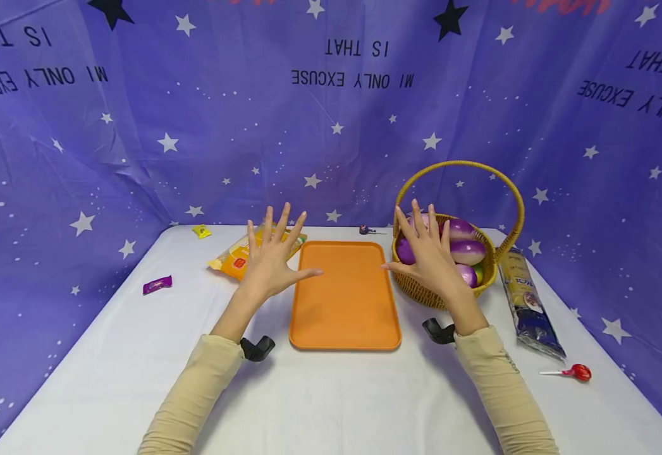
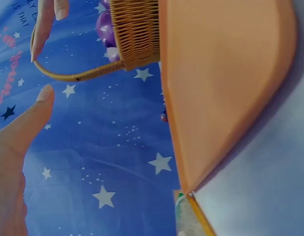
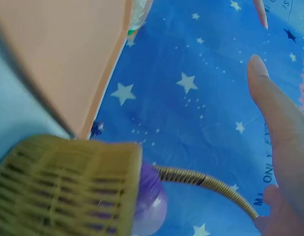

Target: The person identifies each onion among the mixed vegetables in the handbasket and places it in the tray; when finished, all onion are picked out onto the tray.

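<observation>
Both hands are held up with fingers spread, and neither holds anything. My left hand (image 1: 272, 262) overlaps an orange-yellow food packet (image 1: 234, 258) and the left side of an orange tray (image 1: 344, 297) in the head view. My right hand (image 1: 430, 259) appears in front of a wicker basket (image 1: 422, 296) with a tall arched handle (image 1: 460, 163). Purple-and-white eggplant-like vegetables (image 1: 468, 252) fill the basket, partly hidden by that hand. In the left wrist view the left thumb (image 2: 36, 115) stands apart from the tray; the right wrist view shows the right thumb (image 3: 270, 93) above the basket handle.
A long clear-and-blue food packet (image 1: 527, 303) lies right of the basket, with a red lollipop (image 1: 581, 373) nearer the front. A dark lollipop (image 1: 364, 230) lies at the back. Yellow (image 1: 202, 231) and purple wrapped candies (image 1: 157, 285) lie left. Purple star-printed cloth (image 1: 331, 126) hangs behind.
</observation>
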A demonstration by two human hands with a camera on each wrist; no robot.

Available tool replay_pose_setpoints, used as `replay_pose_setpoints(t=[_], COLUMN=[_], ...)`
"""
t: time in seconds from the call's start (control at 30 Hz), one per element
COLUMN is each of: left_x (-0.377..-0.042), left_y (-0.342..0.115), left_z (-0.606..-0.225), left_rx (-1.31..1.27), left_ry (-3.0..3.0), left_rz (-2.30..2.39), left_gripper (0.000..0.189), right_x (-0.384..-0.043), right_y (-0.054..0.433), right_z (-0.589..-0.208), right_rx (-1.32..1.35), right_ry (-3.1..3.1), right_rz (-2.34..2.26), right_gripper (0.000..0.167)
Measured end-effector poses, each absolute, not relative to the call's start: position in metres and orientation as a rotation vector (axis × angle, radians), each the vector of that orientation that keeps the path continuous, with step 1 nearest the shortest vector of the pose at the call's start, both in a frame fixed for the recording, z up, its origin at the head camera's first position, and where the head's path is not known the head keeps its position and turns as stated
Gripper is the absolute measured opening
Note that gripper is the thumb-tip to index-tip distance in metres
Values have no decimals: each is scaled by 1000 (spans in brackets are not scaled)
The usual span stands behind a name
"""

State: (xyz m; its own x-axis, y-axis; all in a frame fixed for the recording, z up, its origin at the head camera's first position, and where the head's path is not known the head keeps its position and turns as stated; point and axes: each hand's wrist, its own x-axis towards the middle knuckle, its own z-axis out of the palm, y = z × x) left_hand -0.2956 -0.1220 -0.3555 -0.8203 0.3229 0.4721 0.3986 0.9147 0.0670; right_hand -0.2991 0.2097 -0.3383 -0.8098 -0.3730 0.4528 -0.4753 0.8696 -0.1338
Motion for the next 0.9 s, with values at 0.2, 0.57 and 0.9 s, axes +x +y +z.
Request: replay_pose_setpoints(t=[0.2, 0.57, 0.9], left_x=[-295, -296, -298], left_y=[-126, -141, -159], left_z=[-367, -394, -417], left_rx=[-566, -795, -922], left_ry=[-2683, -2811, -2954], left_rz=[-334, -833, -1125], left_gripper=[117, 114, 108], right_x=[-309, -330, -343], right_y=[231, 263, 269], right_z=[-335, -328, -330], right_rx=[647, 804, 877], right_ry=[-2669, -2809, -2865], right_rz=[412, 505, 336], right_gripper=[110, 97, 71])
